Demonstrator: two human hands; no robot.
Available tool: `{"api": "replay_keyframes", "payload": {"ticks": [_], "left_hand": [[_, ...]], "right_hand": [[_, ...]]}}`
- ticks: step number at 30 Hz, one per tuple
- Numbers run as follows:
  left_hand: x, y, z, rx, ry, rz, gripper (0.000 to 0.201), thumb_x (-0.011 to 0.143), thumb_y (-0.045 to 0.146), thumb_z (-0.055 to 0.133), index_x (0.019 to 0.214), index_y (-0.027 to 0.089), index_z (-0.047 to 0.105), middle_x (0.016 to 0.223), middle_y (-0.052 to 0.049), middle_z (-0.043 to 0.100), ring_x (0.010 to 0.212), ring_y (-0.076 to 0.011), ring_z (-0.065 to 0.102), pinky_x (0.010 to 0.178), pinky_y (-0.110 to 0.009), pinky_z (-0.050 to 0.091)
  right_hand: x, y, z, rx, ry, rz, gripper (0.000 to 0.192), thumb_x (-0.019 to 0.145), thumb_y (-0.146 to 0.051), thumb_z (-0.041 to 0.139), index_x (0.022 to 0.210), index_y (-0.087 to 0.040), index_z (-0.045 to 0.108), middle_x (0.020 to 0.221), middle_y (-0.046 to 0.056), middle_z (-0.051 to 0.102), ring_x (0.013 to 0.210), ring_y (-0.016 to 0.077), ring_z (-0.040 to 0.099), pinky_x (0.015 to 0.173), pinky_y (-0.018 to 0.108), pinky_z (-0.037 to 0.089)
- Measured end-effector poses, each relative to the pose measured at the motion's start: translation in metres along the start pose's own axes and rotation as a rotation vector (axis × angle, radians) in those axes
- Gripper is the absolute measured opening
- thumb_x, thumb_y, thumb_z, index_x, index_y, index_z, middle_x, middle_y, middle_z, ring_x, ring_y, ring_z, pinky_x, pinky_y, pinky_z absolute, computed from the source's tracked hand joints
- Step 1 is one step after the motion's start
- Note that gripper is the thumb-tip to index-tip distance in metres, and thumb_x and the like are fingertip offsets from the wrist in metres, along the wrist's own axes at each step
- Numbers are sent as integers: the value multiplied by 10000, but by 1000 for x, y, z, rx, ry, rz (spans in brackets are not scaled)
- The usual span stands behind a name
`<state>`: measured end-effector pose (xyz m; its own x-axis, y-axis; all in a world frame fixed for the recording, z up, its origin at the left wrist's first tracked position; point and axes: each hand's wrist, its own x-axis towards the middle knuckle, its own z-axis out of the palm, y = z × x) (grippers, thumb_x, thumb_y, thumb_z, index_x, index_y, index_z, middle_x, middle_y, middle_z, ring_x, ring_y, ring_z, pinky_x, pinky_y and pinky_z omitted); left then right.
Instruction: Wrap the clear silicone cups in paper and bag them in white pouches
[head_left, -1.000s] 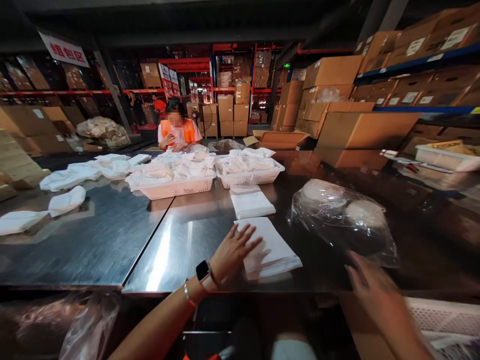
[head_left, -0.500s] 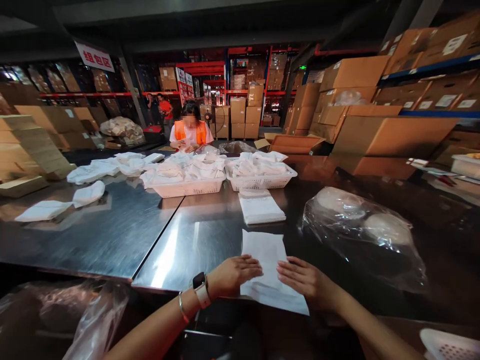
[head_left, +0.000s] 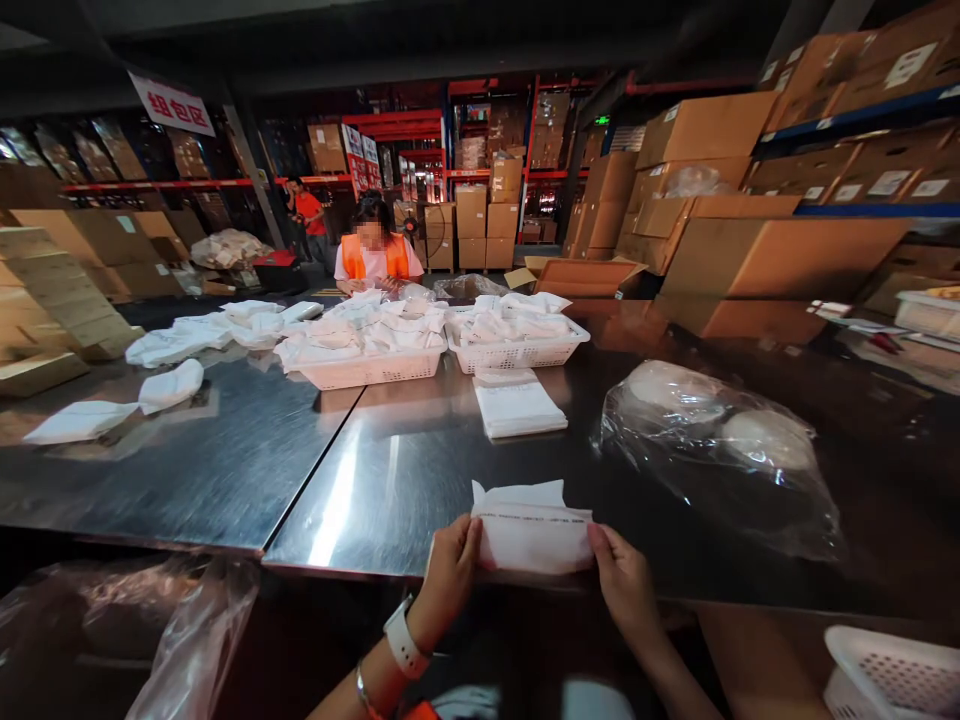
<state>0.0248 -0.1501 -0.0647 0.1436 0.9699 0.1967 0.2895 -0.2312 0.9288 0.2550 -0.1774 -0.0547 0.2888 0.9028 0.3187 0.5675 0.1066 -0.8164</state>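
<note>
At the front edge of the metal table (head_left: 405, 480) I have a white paper-like bag (head_left: 534, 545), partly folded over, with a line of dark print across the fold. My left hand (head_left: 454, 560) pinches its left side between thumb and fingers. On the other side, my right hand (head_left: 622, 575) grips the right edge, thumb on top. The far end of the bag sticks up beyond the fold. Just past it lies a flat stack of similar white bags (head_left: 520, 408).
White perforated baskets (head_left: 375, 371) (head_left: 521, 352) heaped with white packets stand at the back. A clear plastic bag (head_left: 720, 470) with round white contents lies right. Loose packets (head_left: 82, 420) rest left. A person in an orange vest (head_left: 379, 255) sits opposite. Another basket (head_left: 900, 670) is lower right.
The bag lay flat under both outstretched hands. Its near end is now folded up and away, and both hands have closed on its side edges.
</note>
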Motion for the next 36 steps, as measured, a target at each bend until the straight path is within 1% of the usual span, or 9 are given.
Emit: {"api": "replay_keyframes", "payload": {"ticks": [10,16,19,22,24,28,31,33,36], "left_hand": [[1,-3,7,316,159,-16,498,990,513,212,690,209,469,581,-22,522,527,-168,465,551,-296,252],[3,2,5,634,163,-45,340,985,329,389,699,200,519,609,-28,578,552,-178,525,546,-290,284],[3,18,1,813,242,168,246,958,170,410,787,186,587,753,-55,637,736,-207,588,704,-327,407],[10,36,4,829,-77,640,261,967,121,394,1053,212,624,1119,-52,654,1094,-203,559,1040,-397,344],[17,44,8,794,-343,793,287,985,269,455,1249,213,551,1317,-52,571,1268,-218,460,1140,-418,252],[27,43,12,713,-555,750,597,959,547,446,1406,152,415,1450,-106,454,1368,-278,359,1177,-494,180],[28,37,6,608,-614,744,684,935,584,472,1453,153,353,1500,-115,382,1411,-252,300,1202,-464,115],[28,32,-2,542,-624,736,752,910,601,510,1492,181,284,1523,-105,342,1425,-237,275,1209,-451,85],[28,25,-16,505,-620,670,791,893,643,504,1514,232,239,1526,-90,338,1421,-250,285,1203,-489,86]], "right_hand": [[8,9,14,-221,88,-54,719,863,-773,234,741,-206,659,687,114,694,572,240,641,517,304,396],[13,8,19,-283,116,-45,665,882,-721,247,656,-220,622,577,83,649,463,189,566,472,289,320],[14,10,21,-315,125,-48,656,887,-697,238,630,-222,610,530,75,623,420,169,523,455,289,299],[15,14,19,-374,89,-67,622,910,-651,244,638,-225,608,543,69,625,437,171,543,457,281,328],[17,15,15,-500,75,-91,587,928,-610,250,723,-222,640,545,60,625,439,191,566,439,284,350],[22,9,12,-644,156,-471,472,981,-435,299,1128,-159,652,969,135,715,825,260,697,645,353,547],[19,8,21,-566,-54,-859,436,996,-333,326,1323,-167,562,1251,112,629,1149,238,602,934,382,534],[16,15,26,-581,-206,-931,482,991,-390,356,1406,-180,485,1318,104,577,1184,241,578,952,373,537],[16,32,23,-639,-240,-933,689,942,-569,410,1489,-155,341,1371,137,509,1196,279,563,919,380,555]]}}
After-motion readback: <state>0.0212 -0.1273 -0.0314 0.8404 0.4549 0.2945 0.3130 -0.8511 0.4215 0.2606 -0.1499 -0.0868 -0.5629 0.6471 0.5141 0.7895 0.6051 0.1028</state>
